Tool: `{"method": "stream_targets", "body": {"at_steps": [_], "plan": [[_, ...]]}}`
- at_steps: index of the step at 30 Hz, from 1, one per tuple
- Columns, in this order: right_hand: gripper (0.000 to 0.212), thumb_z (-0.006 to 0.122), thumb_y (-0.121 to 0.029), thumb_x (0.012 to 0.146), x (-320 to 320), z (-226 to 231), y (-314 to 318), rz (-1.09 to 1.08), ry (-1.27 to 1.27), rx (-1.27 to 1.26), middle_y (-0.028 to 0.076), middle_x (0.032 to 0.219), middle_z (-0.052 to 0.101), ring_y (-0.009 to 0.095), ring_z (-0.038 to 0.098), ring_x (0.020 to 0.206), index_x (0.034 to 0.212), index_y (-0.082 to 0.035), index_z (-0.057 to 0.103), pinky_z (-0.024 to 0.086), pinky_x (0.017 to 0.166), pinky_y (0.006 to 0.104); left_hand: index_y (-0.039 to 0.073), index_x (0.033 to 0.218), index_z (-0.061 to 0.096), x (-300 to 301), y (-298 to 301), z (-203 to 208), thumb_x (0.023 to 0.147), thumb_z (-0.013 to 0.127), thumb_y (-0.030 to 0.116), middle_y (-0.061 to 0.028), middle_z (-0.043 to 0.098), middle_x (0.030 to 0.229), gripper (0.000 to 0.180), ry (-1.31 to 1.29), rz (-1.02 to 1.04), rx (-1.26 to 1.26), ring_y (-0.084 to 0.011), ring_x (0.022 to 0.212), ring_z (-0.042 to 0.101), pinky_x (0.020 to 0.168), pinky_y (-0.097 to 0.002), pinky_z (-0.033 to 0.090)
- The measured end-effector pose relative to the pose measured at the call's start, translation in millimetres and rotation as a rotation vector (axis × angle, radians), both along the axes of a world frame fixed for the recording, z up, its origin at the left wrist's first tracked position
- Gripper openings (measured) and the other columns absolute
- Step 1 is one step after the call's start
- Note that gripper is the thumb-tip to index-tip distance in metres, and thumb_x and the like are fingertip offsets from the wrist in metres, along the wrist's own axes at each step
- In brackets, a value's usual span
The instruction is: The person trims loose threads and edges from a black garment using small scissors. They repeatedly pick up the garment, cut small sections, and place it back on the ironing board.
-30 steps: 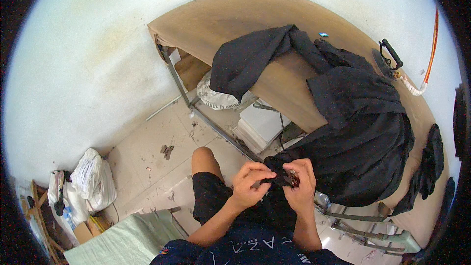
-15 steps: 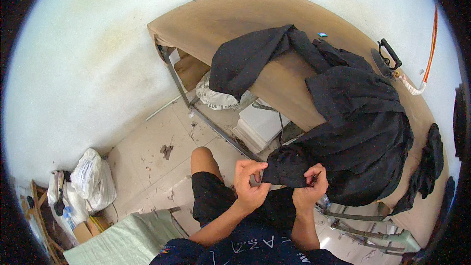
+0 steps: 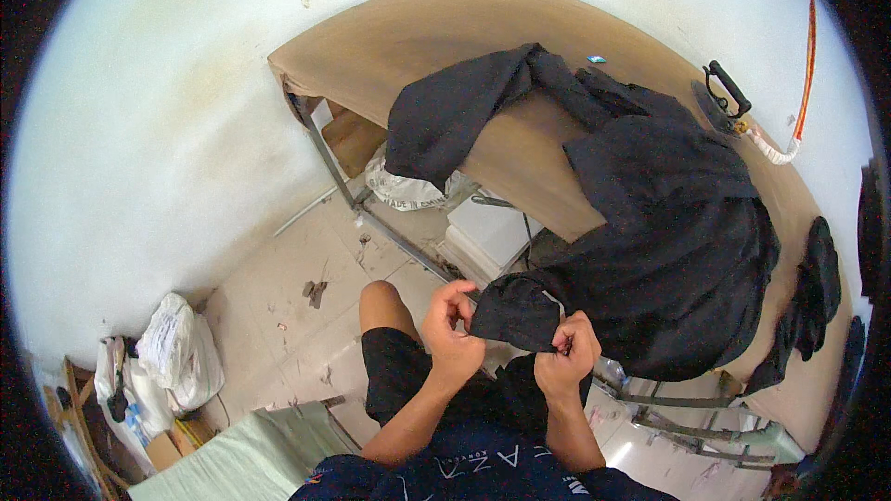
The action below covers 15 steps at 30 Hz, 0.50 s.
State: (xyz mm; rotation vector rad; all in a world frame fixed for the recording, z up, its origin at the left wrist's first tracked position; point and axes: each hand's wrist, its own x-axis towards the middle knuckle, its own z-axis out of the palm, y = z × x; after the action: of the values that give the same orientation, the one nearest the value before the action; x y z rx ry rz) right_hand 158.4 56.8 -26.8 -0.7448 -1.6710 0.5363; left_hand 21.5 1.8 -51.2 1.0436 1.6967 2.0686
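A large black garment (image 3: 668,250) lies bunched over the brown cloth-covered table (image 3: 436,28), one part hanging off the front edge. Its near end, a narrow piece that looks like a cuff (image 3: 516,314), is stretched between my two hands above my lap. My left hand (image 3: 453,339) pinches the left edge of this piece with thumb and forefinger. At the opposite edge my right hand (image 3: 568,353) grips the cloth, its fingers curled in. A thin light strip shows at the cloth's edge beside the right hand.
An iron (image 3: 724,97) with a black handle rests at the table's back right, by an orange cord (image 3: 806,74). Another black cloth (image 3: 803,306) drapes over the right end. White bags (image 3: 176,353) stand lower left; a white stack (image 3: 487,232) sits under the table.
Both hands have shifted slightly left with the cuff-like piece, which is turned a little differently between them. My view has moved a little. The rest of the garment lies much as before.
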Motion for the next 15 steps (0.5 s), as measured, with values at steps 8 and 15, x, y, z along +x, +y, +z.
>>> {"method": "stream_targets", "body": {"at_steps": [8,15], "plan": [[0.023,0.049,0.007,0.048,11.3,-4.1,6.8,-0.031,-0.019,-0.039,0.006,0.063,0.037,0.019,0.034,0.052,0.067,-0.005,0.043,0.025,0.047,0.0307,0.004,0.099,0.057,56.6,-29.1,4.5,0.076,0.075,0.001,-0.0048,0.051,0.080,0.029,0.215,-0.114,0.160,-0.0132,0.067,0.048,0.059,-0.0251,0.040],[0.025,0.059,0.006,0.049,18.1,-6.7,0.4,-0.049,-0.055,-0.031,0.004,0.063,0.040,0.017,0.038,0.051,0.068,-0.006,0.046,0.028,0.046,0.0288,0.000,0.111,0.058,80.9,-40.2,6.0,0.101,0.049,0.015,-0.0061,0.057,0.098,0.020,-0.270,-0.412,-0.015,-0.0150,0.096,0.053,0.084,-0.0286,0.044]]}}
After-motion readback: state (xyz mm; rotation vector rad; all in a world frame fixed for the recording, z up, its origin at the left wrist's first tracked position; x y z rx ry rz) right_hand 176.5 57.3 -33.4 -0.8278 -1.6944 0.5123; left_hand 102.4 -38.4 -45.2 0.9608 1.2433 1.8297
